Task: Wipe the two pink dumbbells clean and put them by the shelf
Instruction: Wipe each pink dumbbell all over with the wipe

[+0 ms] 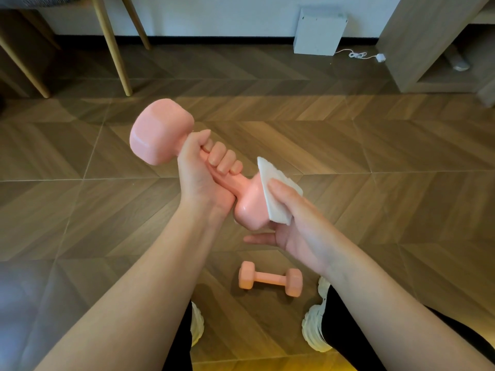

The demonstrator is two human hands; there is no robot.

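Left grip: my left hand (pixel 199 167) wraps the held dumbbell (pixel 187 162) by its handle.
Axis: upper-left to lower-right.
Right grip: my right hand (pixel 292 223) presses the white wipe (pixel 276 194) onto its near head.
Second dumbbell (pixel 270 278): on the floor (pixel 375 183), between my feet.

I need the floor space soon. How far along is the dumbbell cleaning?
Nothing is by the shelf yet. In hand: the left hand grips one dumbbell while the right hand presses a white wipe on its lower head. Left: the second dumbbell, on the floor.
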